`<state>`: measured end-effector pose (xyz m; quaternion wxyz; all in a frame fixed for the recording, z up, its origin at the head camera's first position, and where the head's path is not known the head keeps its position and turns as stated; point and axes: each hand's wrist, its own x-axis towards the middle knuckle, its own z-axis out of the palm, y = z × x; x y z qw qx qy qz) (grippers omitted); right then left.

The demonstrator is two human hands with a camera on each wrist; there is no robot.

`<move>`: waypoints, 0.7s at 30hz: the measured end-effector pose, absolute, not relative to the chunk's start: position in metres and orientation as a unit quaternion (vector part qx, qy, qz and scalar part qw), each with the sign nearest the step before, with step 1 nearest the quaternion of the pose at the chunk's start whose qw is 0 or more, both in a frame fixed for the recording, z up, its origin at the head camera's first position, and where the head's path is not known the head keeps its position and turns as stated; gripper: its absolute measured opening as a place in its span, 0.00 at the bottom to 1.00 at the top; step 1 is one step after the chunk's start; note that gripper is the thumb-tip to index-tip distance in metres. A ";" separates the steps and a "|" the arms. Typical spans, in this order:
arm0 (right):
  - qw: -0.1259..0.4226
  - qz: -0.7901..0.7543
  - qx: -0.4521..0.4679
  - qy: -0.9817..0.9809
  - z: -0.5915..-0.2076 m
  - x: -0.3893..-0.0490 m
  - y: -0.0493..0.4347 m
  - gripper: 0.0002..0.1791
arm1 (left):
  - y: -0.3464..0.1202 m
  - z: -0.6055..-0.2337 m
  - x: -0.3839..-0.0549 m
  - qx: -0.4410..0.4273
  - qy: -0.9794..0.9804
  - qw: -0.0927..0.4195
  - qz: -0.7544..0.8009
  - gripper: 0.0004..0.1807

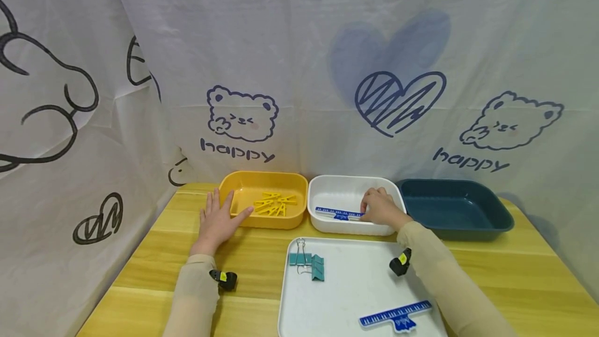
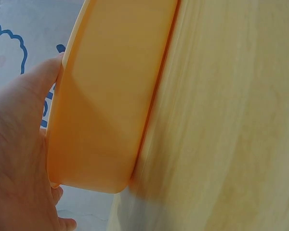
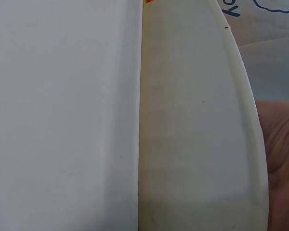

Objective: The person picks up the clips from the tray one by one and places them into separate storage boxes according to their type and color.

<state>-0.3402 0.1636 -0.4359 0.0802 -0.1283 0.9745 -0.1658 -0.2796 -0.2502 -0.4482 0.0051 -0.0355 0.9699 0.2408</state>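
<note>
My right hand [image 1: 381,208] reaches into the white bin [image 1: 323,227], fingers bent down, pinching the right end of a blue ruler clip [image 1: 338,213] lying low inside. Its fingertips are partly hidden. In the right wrist view, the bin's outer wall [image 3: 197,115] covers most of the hand [image 3: 282,159]. My left hand [image 1: 219,224] is spread at the left front corner of the yellow bin [image 1: 267,221], touching its rim; the left wrist view has the thumb along that rim. Several yellow clothespins [image 1: 275,204] lie in the yellow bin.
A dark teal bin [image 1: 460,207] stands right of the white one. In front, a white tray [image 1: 334,306] bears two teal binder clips [image 1: 317,268] and another blue ruler clip [image 1: 396,317], close to my right sleeve. A printed cloth [image 1: 299,66] hangs behind the wooden table [image 1: 248,285].
</note>
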 end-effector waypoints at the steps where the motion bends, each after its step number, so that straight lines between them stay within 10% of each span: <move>1: 0.084 -0.165 -0.127 0.974 -0.435 -0.340 0.163 0.11 | -0.250 -0.448 -0.280 -0.036 0.970 0.005 0.241 0.55; 21: 0.119 -0.165 -0.129 0.971 -0.440 -0.346 0.166 0.08 | -0.250 -0.449 -0.279 -0.034 0.967 0.000 0.251 0.54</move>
